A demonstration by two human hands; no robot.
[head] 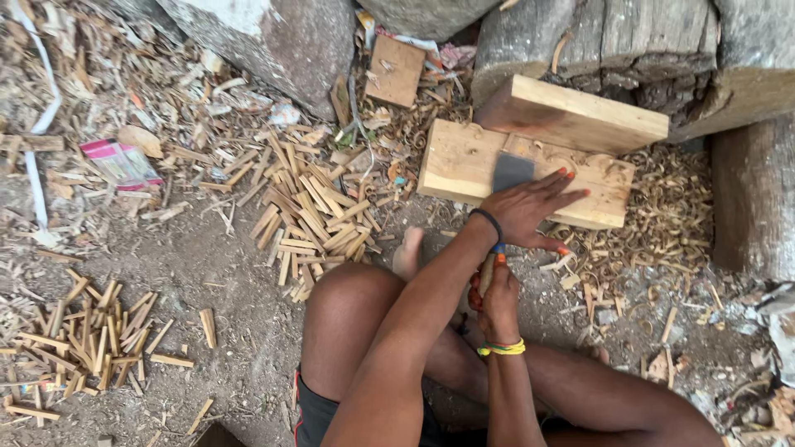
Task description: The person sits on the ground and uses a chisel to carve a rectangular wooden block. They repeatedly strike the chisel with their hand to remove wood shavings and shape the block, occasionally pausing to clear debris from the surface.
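Blade [512, 171] lies flat on the wood block [464, 161] on the ground, left hand [530, 211] pressing it with fingers spread, right hand [499, 302] fisted round its handle; stick piles [310, 215] already split, pile [91, 339] too.

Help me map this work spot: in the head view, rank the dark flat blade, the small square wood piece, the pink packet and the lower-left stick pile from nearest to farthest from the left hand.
From the left hand:
1. Dark flat blade, under the fingers, on the wood block.
2. Small square wood piece, up and left.
3. Pink packet, far left.
4. Lower-left stick pile, farthest, bottom left.
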